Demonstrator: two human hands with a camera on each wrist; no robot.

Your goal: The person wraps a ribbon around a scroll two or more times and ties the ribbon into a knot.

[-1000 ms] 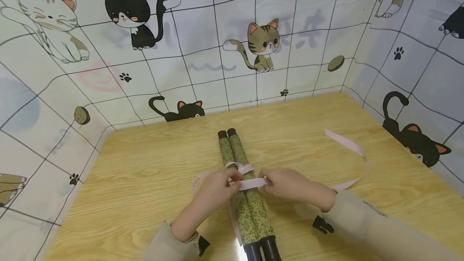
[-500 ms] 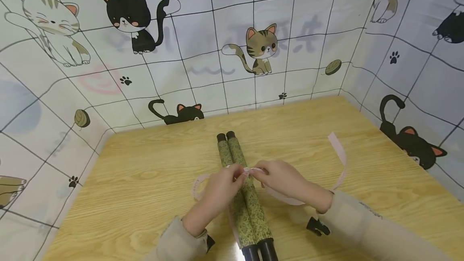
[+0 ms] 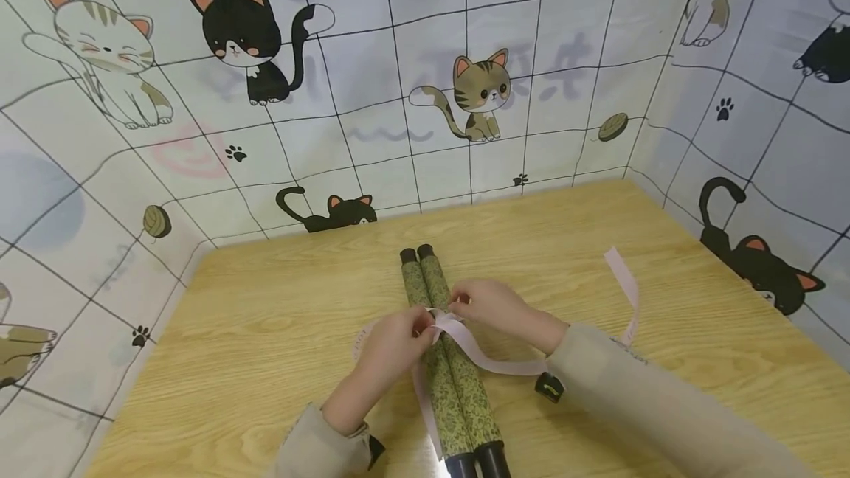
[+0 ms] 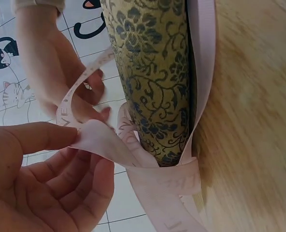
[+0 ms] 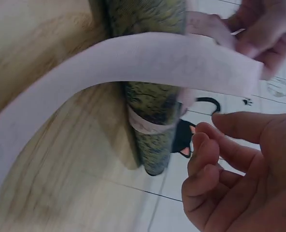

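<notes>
A scroll [image 3: 441, 382], rolled into two side-by-side rolls in green-gold floral brocade with dark end knobs, lies lengthwise on the table. Pale pink ribbon [image 3: 491, 366] with printed letters goes around its middle and crosses on top. My left hand [image 3: 392, 345] pinches a fold of the ribbon [image 4: 102, 140] between thumb and forefinger, just left of the crossing. My right hand [image 3: 498, 308] hovers at the right of the crossing. In the right wrist view its fingers [image 5: 206, 150] are loosely bent, thumb near the forefinger, with nothing between them. A ribbon length passes in front of them.
The wooden table [image 3: 279, 301] meets cat-patterned cloth walls [image 3: 372, 94] at the back and sides. One ribbon tail [image 3: 624, 279] lies curved at the right. Another ribbon strip [image 3: 426, 408] runs down the scroll's left side. A black buckle [image 3: 549, 387] sits by the right sleeve.
Both hands pulled the ribbon tight across the scroll half a second ago. Now the right hand has let go and moved slightly up, and a ribbon length hangs rightward from the crossing.
</notes>
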